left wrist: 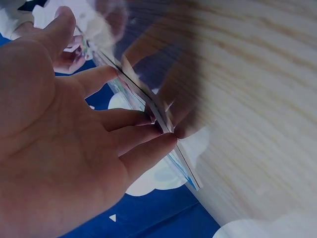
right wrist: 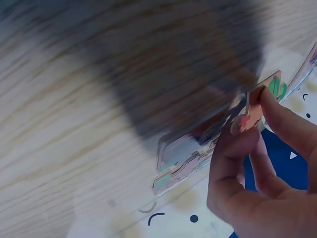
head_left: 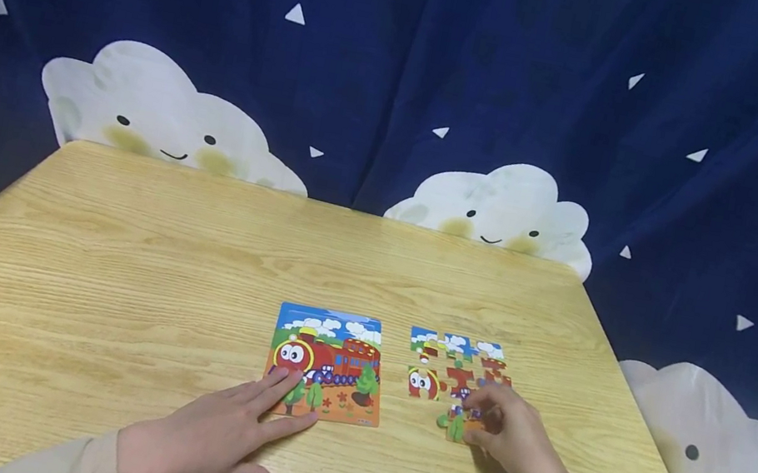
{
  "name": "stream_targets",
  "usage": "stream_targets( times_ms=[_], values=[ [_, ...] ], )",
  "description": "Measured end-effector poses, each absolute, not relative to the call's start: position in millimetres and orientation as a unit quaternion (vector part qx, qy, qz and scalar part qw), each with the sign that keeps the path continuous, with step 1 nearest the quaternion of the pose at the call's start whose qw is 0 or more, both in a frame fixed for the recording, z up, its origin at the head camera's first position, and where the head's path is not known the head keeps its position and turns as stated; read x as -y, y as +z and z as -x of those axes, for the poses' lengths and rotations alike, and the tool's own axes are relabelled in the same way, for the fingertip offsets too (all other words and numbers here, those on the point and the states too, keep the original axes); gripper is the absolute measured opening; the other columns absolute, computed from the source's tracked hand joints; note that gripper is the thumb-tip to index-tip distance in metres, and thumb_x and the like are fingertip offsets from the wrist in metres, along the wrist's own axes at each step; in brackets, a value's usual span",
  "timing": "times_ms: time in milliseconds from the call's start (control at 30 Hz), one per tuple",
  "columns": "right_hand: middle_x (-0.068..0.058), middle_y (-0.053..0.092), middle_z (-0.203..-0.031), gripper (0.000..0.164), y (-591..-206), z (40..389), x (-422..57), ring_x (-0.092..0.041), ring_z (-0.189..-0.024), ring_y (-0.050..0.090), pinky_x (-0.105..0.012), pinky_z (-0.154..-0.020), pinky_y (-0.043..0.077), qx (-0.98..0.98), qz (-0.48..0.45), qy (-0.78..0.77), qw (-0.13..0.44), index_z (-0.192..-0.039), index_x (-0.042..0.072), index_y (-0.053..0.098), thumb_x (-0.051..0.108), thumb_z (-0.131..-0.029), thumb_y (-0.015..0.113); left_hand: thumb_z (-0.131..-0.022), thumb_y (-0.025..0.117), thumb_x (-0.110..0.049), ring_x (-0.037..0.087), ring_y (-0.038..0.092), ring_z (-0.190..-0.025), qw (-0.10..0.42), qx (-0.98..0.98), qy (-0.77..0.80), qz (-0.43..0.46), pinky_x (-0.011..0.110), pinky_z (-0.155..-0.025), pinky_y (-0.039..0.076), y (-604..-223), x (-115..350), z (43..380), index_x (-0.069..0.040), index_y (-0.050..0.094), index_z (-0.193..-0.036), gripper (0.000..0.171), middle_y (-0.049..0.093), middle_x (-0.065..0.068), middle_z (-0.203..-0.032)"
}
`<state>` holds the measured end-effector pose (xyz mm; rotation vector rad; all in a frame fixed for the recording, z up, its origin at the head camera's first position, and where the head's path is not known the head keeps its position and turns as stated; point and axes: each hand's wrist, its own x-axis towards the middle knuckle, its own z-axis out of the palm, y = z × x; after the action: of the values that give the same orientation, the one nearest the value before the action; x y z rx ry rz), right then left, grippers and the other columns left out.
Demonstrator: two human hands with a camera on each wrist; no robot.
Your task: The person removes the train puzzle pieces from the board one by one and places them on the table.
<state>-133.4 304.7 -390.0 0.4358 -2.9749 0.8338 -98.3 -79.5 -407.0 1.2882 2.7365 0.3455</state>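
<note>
A square train picture card (head_left: 340, 390) lies on the table, and my left hand (head_left: 202, 438) rests on its lower left with fingers spread and fairly straight. In the left wrist view, fingertips (left wrist: 168, 141) touch the card's edge. To the right, several jigsaw pieces (head_left: 424, 383) with the same train scene lie partly joined, with gaps. My right hand (head_left: 518, 440) is at their lower right. In the right wrist view, its thumb and fingers pinch an orange jigsaw piece (right wrist: 254, 106). Next to that is a piece with a green tree (head_left: 455, 428). The fingers hide some of the lower right pieces.
The wooden table (head_left: 152, 273) extends to the left and behind the puzzle. A dark blue curtain (head_left: 384, 34) with white clouds hangs along the table's far edge and right side.
</note>
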Motion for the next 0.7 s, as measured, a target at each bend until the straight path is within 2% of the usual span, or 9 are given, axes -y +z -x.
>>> stream_targets(
  times_ms=[200, 367, 567, 700],
  values=[
    [0.002, 0.061, -0.083, 0.036, -390, 134, -305, -0.012, -0.070, 0.053, -0.024, -0.059, 0.044, 0.959, -0.129, 0.251, 0.013, -0.087, 0.012, 0.063, 0.000, -0.065, 0.087, -0.091, 0.044, -0.067, 0.042, 0.030, -0.140, 0.053, -0.897, 0.123, -0.421, 0.049, -0.105, 0.039, -407, 79, 99, -0.021, 0.043, -0.150, 0.075, 0.027, 0.027, -0.154],
    [0.002, 0.062, -0.085, 0.035, -389, 135, -307, -0.013, -0.073, 0.057, -0.025, -0.062, 0.048, 0.959, -0.125, 0.254, 0.000, -0.088, 0.012, 0.063, 0.001, -0.065, 0.088, -0.092, 0.045, -0.065, 0.042, 0.033, -0.139, 0.043, -0.894, 0.134, -0.425, 0.050, -0.104, 0.039, -405, 79, 100, -0.020, 0.046, -0.149, 0.072, 0.028, 0.026, -0.154],
    [0.002, 0.063, -0.084, 0.033, -386, 136, -306, -0.011, -0.072, 0.059, -0.025, -0.062, 0.050, 0.956, -0.123, 0.266, -0.009, -0.087, 0.010, 0.063, 0.002, -0.067, 0.087, -0.093, 0.049, -0.060, 0.035, 0.043, -0.132, -0.019, -0.883, 0.134, -0.449, 0.047, -0.099, 0.044, -403, 80, 106, -0.022, 0.052, -0.144, 0.064, 0.040, 0.023, -0.146],
    [-0.001, 0.066, -0.084, 0.025, -384, 140, -297, -0.007, -0.070, 0.060, -0.024, -0.063, 0.052, 0.940, -0.152, 0.306, -0.009, -0.090, 0.006, 0.066, -0.001, -0.072, 0.083, -0.092, 0.052, -0.057, 0.032, 0.050, -0.122, -0.059, -0.873, 0.136, -0.465, 0.042, -0.095, 0.048, -404, 82, 108, -0.022, 0.055, -0.142, 0.060, 0.044, 0.021, -0.138]
  ],
)
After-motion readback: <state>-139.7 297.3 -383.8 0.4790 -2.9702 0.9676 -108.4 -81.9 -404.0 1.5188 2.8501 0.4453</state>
